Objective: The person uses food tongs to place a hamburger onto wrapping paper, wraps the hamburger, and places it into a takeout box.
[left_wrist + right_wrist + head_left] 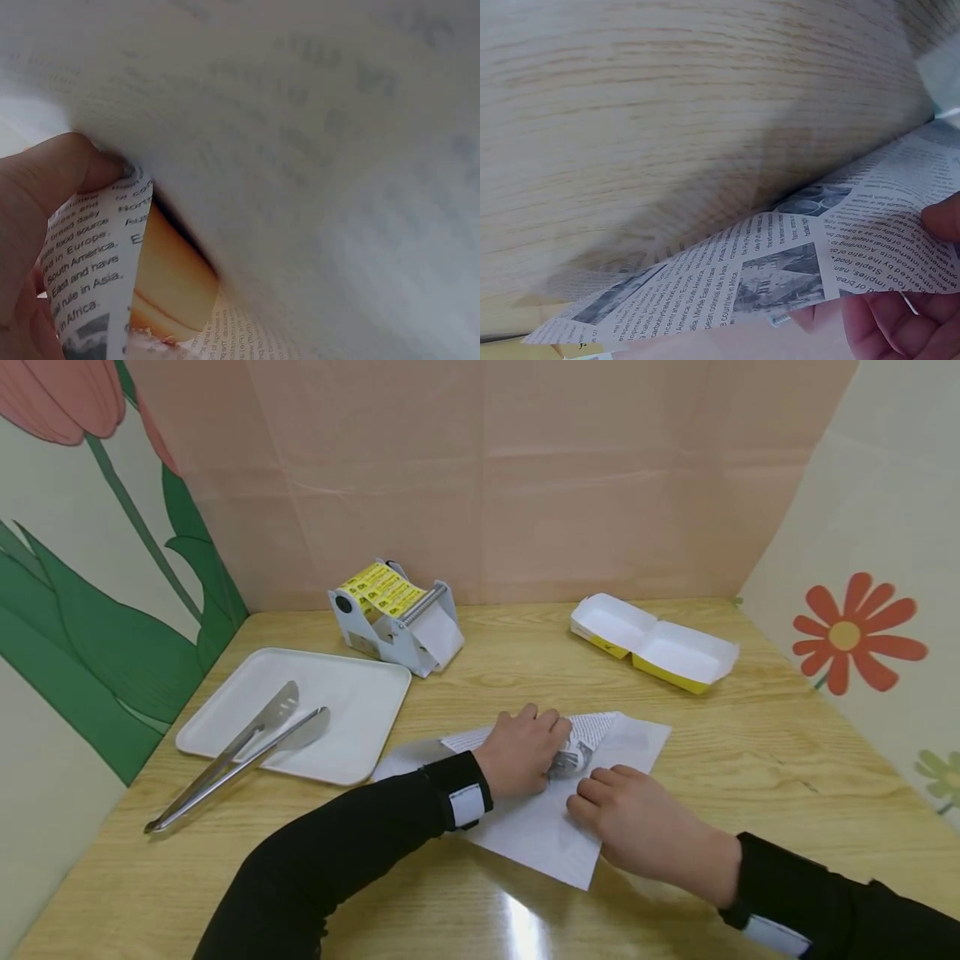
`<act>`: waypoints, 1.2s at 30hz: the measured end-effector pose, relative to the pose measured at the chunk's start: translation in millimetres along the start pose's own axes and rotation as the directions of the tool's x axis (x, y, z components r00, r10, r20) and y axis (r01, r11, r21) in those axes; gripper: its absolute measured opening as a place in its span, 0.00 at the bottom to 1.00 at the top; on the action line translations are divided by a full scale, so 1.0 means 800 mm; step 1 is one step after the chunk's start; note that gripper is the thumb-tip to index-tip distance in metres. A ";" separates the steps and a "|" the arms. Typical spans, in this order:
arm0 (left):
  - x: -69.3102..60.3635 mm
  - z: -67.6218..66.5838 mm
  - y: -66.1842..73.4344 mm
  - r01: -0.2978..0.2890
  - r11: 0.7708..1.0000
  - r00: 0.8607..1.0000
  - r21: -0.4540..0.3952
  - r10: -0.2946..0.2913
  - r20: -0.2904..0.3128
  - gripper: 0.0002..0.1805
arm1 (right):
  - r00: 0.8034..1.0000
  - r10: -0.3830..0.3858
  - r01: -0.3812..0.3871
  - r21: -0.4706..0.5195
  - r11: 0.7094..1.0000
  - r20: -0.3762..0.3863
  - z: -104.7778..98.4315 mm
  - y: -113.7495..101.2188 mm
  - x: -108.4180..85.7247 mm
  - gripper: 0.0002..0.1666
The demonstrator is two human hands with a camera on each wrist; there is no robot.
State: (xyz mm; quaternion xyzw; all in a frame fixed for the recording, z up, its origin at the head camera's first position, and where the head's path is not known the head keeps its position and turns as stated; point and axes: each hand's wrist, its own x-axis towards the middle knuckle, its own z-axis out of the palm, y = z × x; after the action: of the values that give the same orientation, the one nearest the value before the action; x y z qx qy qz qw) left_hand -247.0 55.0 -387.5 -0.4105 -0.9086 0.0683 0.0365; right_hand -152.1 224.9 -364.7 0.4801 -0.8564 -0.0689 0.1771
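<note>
Over on the wooden table [757,760], the person's left hand [523,753] grasps a fold of the printed paper [536,839], thumb pressed on its edge, while the right hand [637,821] pinches another part of the sheet, thumb above and fingers beneath. Inside the paper, by the left thumb, sits a golden-brown piece of bread [169,274] (only its side peeks out from here). Beyond lie tongs [258,725] across a white tray [363,693], a label dispenser [393,610] and an unfolded carton [652,643].
</note>
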 end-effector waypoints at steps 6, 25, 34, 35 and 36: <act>-0.005 -0.005 -0.002 -0.001 0.999 1.000 -0.035 0.001 0.008 0.32 | 0.999 0.037 -0.037 0.023 0.999 -0.006 -0.006 0.007 0.004 0.15; -0.017 -0.018 -0.026 -0.158 0.972 0.987 -0.176 0.158 -0.017 0.17 | 0.991 0.108 -0.106 0.031 0.994 -0.085 -0.013 0.024 0.024 0.17; -0.017 -0.028 -0.050 -0.211 0.830 0.961 -0.516 0.274 0.047 0.15 | 0.981 0.177 -0.168 0.114 0.979 -0.074 -0.015 0.032 0.035 0.14; -0.017 -0.027 -0.052 -0.209 0.810 0.959 -0.548 0.278 0.046 0.16 | 0.980 0.189 -0.179 0.127 0.976 -0.066 -0.015 0.033 0.035 0.13; -0.018 -0.027 -0.054 -0.211 0.797 0.959 -0.566 0.282 0.040 0.17 | 0.978 0.198 -0.188 0.138 0.972 -0.062 -0.015 0.034 0.036 0.12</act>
State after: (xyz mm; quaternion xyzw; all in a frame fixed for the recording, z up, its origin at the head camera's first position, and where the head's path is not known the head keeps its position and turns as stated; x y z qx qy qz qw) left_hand -267.1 18.2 -359.7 -0.5130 -0.8280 -0.1700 -0.1492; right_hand -182.5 215.7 -338.9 0.4075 -0.8944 0.0231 0.1829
